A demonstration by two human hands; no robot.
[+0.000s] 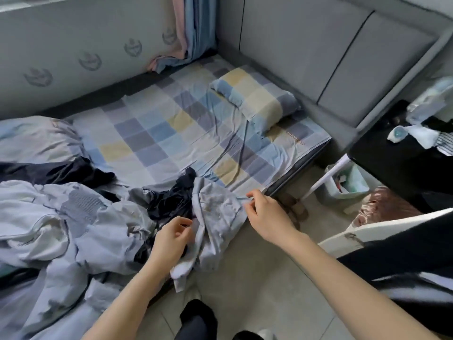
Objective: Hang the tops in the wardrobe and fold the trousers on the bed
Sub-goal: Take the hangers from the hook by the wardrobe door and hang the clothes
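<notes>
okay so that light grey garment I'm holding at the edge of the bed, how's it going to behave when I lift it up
The light grey garment will probably be floppy: it already sags in creases between the left hand and right hand. It looks thin, so likely light. Its lower end droops off the bed, so it may drag on the dark garment beside it.

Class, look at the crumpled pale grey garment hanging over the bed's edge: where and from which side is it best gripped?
Grip the pale grey garment along its upper edge, from the floor side, as the left hand and right hand pinch it; that edge is free, while dark clothes crowd its far side.
</notes>
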